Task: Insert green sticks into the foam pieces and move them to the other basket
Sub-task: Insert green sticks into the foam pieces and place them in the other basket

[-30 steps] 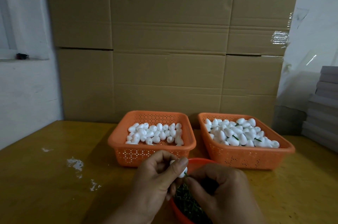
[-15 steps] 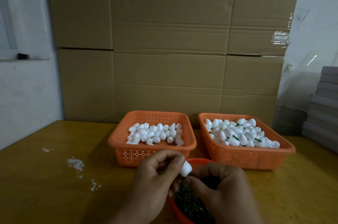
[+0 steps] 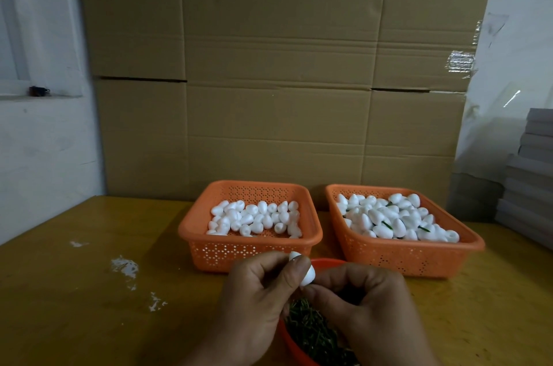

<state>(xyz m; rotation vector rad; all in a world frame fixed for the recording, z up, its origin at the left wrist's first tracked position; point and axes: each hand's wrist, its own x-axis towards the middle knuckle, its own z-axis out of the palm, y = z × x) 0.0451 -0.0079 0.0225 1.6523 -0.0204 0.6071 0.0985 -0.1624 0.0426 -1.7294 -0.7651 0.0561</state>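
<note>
Head view, 2 hands [image 3: 302, 303] pinching 1 foam piece [image 3: 308, 273], 2 orange baskets [image 3: 398, 256]

text: none legible | labels: none | numbers: none

Foam piece [image 3: 308, 273]: white, egg-shaped, held up above the near bowl, tilted. Green sticks [image 3: 312, 332]: thin, dark green, heaped loose in an orange bowl [image 3: 291, 344] at the near edge. Left basket [image 3: 209, 255]: orange, perforated, holding plain white foam pieces [image 3: 254, 219]. Right basket [image 3: 404, 258]: same make, just beside it, heaped with foam pieces, some showing green sticks.
</note>
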